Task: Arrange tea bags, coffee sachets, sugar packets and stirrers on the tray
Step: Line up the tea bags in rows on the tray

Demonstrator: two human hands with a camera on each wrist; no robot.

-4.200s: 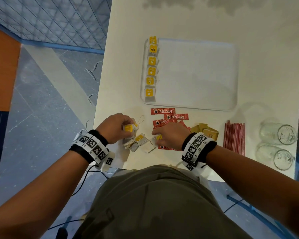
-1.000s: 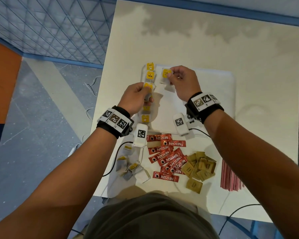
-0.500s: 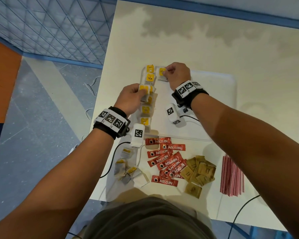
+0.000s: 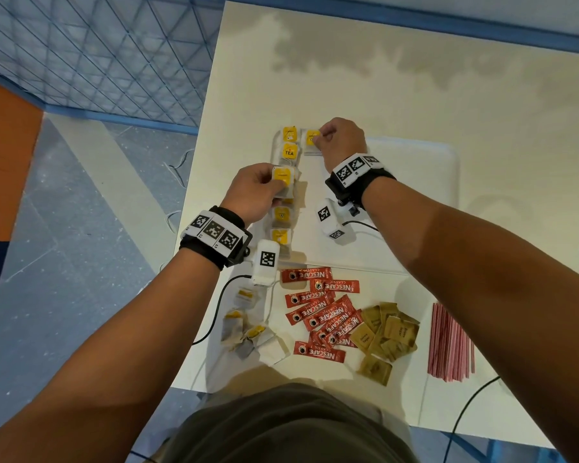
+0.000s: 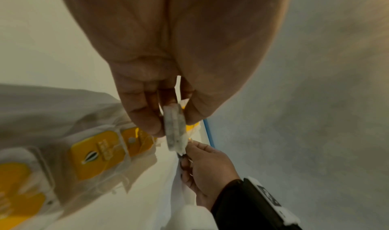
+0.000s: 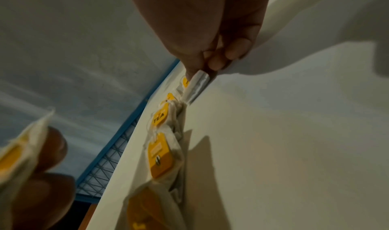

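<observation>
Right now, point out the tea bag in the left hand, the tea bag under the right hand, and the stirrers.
Tea bag in left hand (image 4: 284, 177), head view: on its yellow tag.
Tea bag under right hand (image 4: 312, 138), head view: on its yellow tag.
Stirrers (image 4: 450, 342), head view: middle of the red bundle.

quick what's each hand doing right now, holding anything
Left hand: closed, gripping a tea bag above the tray's left column.
Right hand: closed, pinching another tea bag at the tray's far edge.

Tea bags (image 4: 288, 152) are showing thin matt filter paper w/ glossy yellow card tags. Coffee sachets (image 4: 321, 312) are shining like red foil; sugar packets (image 4: 388, 335) are looking matt brown paper. Tray (image 4: 415, 208) is looking smooth white plastic.
</observation>
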